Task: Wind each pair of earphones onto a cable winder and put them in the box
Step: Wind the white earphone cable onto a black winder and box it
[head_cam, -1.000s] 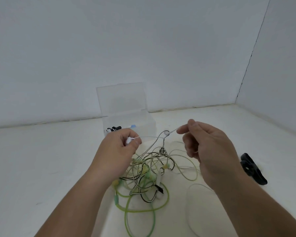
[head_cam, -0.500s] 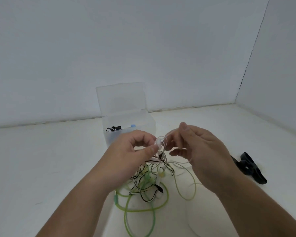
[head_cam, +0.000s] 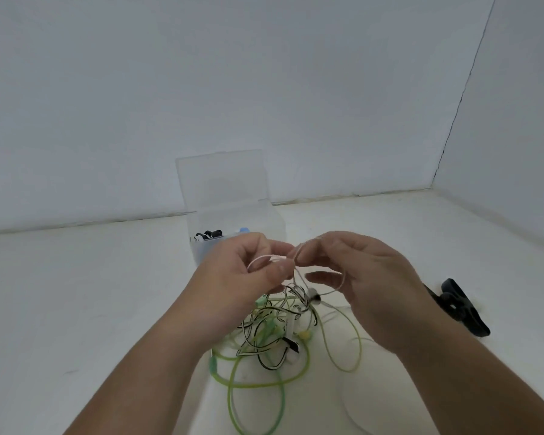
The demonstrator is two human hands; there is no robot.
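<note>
A thin white earphone cable (head_cam: 259, 259) is lifted above the table, pinched in a small loop between the left hand (head_cam: 248, 277) and the right hand (head_cam: 358, 277). From there it trails down into a loose tangle of earphones (head_cam: 274, 328) lying on the table just below the hands. In the tangle, a thick green cable (head_cam: 233, 384) curls toward the near edge, crossed by a black-and-white cable (head_cam: 258, 350). Behind the hands stands a clear plastic box (head_cam: 264, 221), its lid (head_cam: 223, 180) open and upright. Black earphones (head_cam: 208, 235) and a small blue piece (head_cam: 244, 230) lie inside. A black winder (head_cam: 459, 309) lies flat on the table at the right, apart from the tangle.
</note>
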